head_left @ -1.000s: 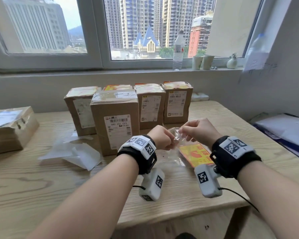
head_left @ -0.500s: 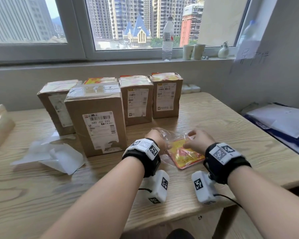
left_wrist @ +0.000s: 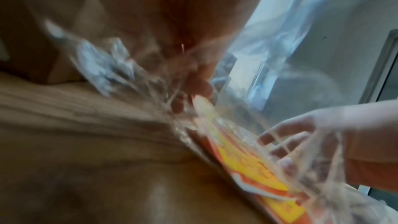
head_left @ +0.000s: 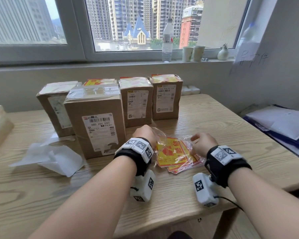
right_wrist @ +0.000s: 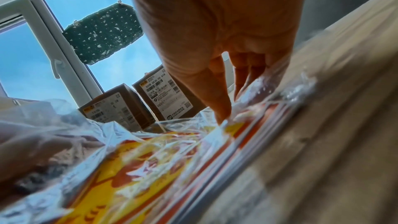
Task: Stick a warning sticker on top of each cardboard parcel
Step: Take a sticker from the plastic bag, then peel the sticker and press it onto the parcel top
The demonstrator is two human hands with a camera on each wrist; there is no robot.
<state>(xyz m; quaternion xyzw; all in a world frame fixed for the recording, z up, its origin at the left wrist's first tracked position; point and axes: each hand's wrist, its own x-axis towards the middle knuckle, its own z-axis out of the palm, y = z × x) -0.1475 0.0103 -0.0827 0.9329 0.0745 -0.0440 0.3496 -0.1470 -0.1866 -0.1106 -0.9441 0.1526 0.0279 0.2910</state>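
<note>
Head view: the left hand (head_left: 144,135) is gripping the clear plastic bag (head_left: 175,153) of warning stickers (head_left: 169,152) lying on the worktop (head_left: 214,121); the right hand (head_left: 203,144) is pinching its other edge, near the cardboard parcels (head_left: 95,121).

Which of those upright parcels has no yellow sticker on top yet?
The front parcel marked 680 Z01 E03 and the parcel behind it on the left; both tops show only clear tape.

Head cam high, facing down/fwd; both wrist cams v. close, low, sharing sticker bag (head_left: 175,152).
</note>
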